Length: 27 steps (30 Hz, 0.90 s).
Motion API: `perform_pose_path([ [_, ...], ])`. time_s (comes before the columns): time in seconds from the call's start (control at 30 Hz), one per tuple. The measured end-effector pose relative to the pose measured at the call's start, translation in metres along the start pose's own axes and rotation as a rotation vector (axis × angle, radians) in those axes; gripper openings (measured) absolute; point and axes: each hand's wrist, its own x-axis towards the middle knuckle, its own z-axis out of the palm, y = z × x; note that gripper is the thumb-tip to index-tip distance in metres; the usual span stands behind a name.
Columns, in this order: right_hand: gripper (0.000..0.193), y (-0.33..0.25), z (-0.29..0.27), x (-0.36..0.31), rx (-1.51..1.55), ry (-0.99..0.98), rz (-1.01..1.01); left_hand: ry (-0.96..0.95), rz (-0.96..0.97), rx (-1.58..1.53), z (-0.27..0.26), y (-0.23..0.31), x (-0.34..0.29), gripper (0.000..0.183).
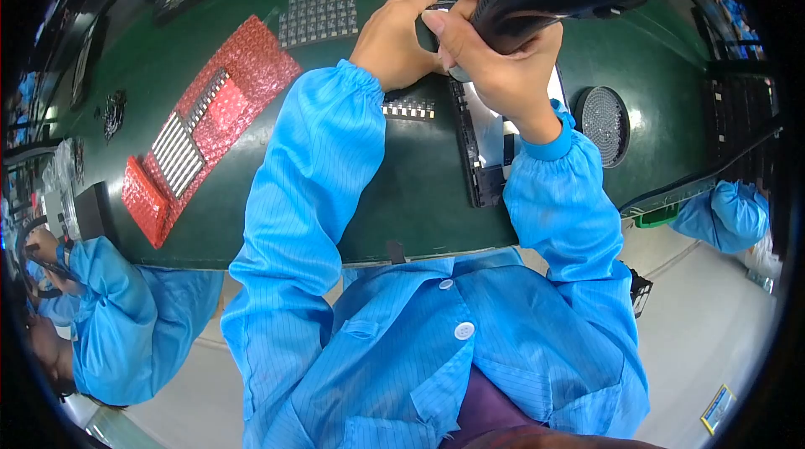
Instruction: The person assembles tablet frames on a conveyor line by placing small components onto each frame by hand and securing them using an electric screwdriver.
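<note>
At far left a co-worker [126, 315] in a smooth blue coat sits by the green table [411, 185], whose hard, glossy top throws back the light. Next comes a loose dark tangle [112, 114] of small pieces, then a sheet of red bubble wrap [256, 59], puckered and translucent, bearing a ribbed rectangular tray [178, 155] of pale parallel bars and a narrow strip of small parts [208, 100]. Beyond it lies a clear tray [319, 16] moulded in a grid of small pockets. The left hand [397, 40] is curved into a C, thumb apart from fingers, against the upper left edge of a flat black-framed device [486, 130]; whether it grips that edge I cannot tell. The device lies on the table before the person, its inside shiny and pale, and a short row of small parts [409, 109] sits just left of it. The right hand [507, 63] is closed round the narrow end of a smooth black tool [549, 0], above the device. Right of that sits a round, rimmed dish [602, 126] with a beaded grey texture, and at lower right a yellow-edged blue and white label [718, 410], its print too small to read
</note>
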Motion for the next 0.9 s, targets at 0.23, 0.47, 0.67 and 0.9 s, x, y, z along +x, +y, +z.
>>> perform_pose_path([
  [0.23, 0.027, -0.017, -0.018, 0.005, -0.024, 0.165, 0.043, -0.117, -0.194, -0.003, -0.024, 0.043, 0.0, 0.081],
  [0.47, 0.036, -0.052, -0.133, -0.006, -0.144, 0.286, 0.002, -0.13, -0.293, -0.174, -0.032, 0.057, -0.006, 0.084],
  [0.67, 0.023, -0.036, -0.182, -0.038, -0.032, 0.556, 0.031, -0.251, -0.302, -0.252, -0.031, 0.065, -0.001, 0.075],
  [0.9, 0.03, -0.03, -0.181, -0.038, -0.139, 0.475, 0.034, -0.249, -0.37, -0.346, -0.027, 0.066, 0.001, 0.063],
])
